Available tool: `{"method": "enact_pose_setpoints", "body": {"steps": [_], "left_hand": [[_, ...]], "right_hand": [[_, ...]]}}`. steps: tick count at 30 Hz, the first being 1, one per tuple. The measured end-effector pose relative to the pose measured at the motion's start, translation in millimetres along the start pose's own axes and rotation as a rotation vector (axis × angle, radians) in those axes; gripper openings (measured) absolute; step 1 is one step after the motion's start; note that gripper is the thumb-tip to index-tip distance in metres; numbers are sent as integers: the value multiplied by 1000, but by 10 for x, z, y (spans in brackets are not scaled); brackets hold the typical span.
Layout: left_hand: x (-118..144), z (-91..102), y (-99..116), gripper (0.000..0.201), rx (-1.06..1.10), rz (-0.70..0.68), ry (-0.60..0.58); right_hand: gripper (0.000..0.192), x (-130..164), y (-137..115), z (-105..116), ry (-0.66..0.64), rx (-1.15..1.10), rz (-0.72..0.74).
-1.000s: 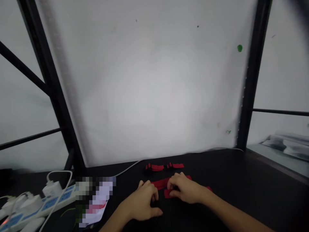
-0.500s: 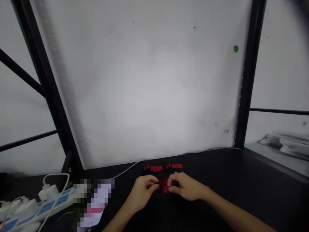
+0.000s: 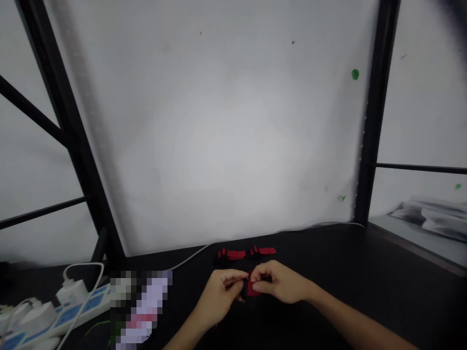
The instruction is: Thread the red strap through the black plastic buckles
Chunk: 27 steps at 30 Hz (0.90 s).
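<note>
Between my hands, low on the black tabletop, is a red webbing strap [image 3: 252,289] with a black buckle [image 3: 244,288] at its left end. My left hand [image 3: 218,295] is closed around the buckle, thumb and fingers pinched at it. From the other side, my right hand [image 3: 285,284] pinches the red webbing with thumb and index finger. Parts of the strap are hidden behind the fingers. Just beyond my hands lie two more red straps, one [image 3: 235,254] on the left and one [image 3: 266,251] on the right, both folded with black buckles.
A white power strip [image 3: 78,311] with chargers and cables is at the lower left, next to a pixelated pale item [image 3: 146,311]. A thin white cable [image 3: 191,255] runs along the foot of the wall. Black frame posts [image 3: 372,121] stand at both sides.
My left hand has moved slightly right, closer to my right hand. The buckle and red webbing between them have shifted with it. The two straps behind have stayed put.
</note>
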<state>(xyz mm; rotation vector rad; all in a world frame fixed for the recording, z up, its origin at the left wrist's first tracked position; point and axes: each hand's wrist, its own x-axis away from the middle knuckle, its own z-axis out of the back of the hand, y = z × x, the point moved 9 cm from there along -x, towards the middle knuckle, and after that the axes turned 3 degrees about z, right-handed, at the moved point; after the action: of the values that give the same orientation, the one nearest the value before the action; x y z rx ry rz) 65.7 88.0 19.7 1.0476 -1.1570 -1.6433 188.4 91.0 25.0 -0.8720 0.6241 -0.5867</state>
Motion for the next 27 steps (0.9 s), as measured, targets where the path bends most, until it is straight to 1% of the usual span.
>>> {"method": "enact_pose_setpoints", "body": {"steps": [5,8,11,13,15,17,18,20,21,22,24,25,26,27], "left_hand": [[17,2,13,17,6,-6,40],[29,-18,-16,13,40,20,71],[43,-34,-30,13,63,51,91],[61,4,28,16,43,35,127],[87,57,134,17,-18,-12,160],[101,63,200,27,-98,-32,139],[102,51,201,31,-135,-24,118],[91,30,143,33,-185,11,97],[81,29,98,31,-197,29,108],[69,31,52,29,-201,42,126],[44,20,-42,28,-191,68,153],[32,8,-79,28,-181,78,157],[23,-4,-102,28,-171,83,157],[19,-11,-111,29,-163,84,157]], "right_hand": [[11,6,-46,7,0,58,-4],[13,14,-63,29,68,155,-22],[16,13,-67,42,120,207,-30],[20,5,-60,53,141,210,-33],[24,-1,-43,74,163,214,-47],[26,-2,-24,85,171,218,-63],[26,1,-23,87,174,222,-65],[17,16,-51,108,203,225,-44],[13,29,-85,123,226,228,-18],[21,42,-128,131,244,235,15],[45,58,-218,107,238,279,82],[49,59,-250,75,211,318,102],[47,55,-270,39,181,363,111],[40,50,-274,14,159,405,107]]}}
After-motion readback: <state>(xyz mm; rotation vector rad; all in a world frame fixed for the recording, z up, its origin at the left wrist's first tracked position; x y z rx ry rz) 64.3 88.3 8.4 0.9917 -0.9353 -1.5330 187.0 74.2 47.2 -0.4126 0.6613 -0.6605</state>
